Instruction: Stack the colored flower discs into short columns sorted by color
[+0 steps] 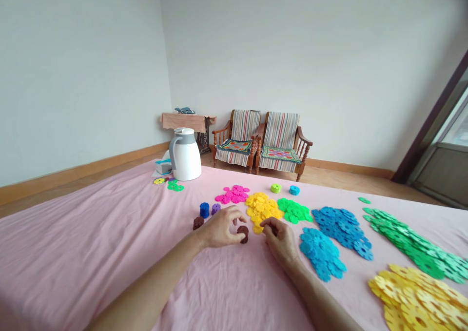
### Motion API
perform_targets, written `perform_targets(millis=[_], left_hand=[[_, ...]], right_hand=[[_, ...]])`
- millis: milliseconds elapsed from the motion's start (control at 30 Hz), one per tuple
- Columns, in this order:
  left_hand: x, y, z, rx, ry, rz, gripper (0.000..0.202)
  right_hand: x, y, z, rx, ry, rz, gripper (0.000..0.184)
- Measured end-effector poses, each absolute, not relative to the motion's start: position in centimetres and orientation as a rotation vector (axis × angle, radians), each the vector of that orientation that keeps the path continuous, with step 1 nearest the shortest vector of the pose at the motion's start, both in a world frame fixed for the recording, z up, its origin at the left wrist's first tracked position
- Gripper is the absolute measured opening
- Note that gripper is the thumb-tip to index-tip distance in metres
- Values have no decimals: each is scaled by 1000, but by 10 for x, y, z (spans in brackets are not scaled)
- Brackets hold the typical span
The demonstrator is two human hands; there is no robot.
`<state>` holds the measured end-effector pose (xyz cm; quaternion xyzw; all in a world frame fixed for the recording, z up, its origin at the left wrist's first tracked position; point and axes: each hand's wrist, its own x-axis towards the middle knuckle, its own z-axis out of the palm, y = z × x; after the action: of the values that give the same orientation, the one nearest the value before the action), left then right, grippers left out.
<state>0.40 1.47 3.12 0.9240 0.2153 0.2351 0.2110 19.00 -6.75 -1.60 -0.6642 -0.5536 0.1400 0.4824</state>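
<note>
My left hand (221,227) is open, its fingers curved and apart. Its thumb tip lies at a short stack of brown notched discs (243,234); whether they touch I cannot tell. Close behind that hand stand another brown stack (198,223), a dark blue stack (204,209) and a small purple stack (216,208). My right hand (281,242) has its fingers curled together at the near edge of a heap of yellow discs (263,205). What those fingers hold, if anything, is hidden.
Piles of pink (234,194), bright green (294,211), blue (343,227), light blue (321,253), green (413,243) and larger yellow discs (420,297) cover the right side. A white jug (188,158) stands at the back left on the pink cloth (91,253).
</note>
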Motion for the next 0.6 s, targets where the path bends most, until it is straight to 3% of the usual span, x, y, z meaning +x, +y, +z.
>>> perform_targets(millis=[167, 600], left_hand=[[-3, 25, 28, 2512, 661, 527, 41], [-7, 29, 22, 2450, 692, 338, 11]], right_hand=[[181, -76, -7, -1554, -1560, 246, 24], [173, -83, -6, -1531, -1788, 273, 31]])
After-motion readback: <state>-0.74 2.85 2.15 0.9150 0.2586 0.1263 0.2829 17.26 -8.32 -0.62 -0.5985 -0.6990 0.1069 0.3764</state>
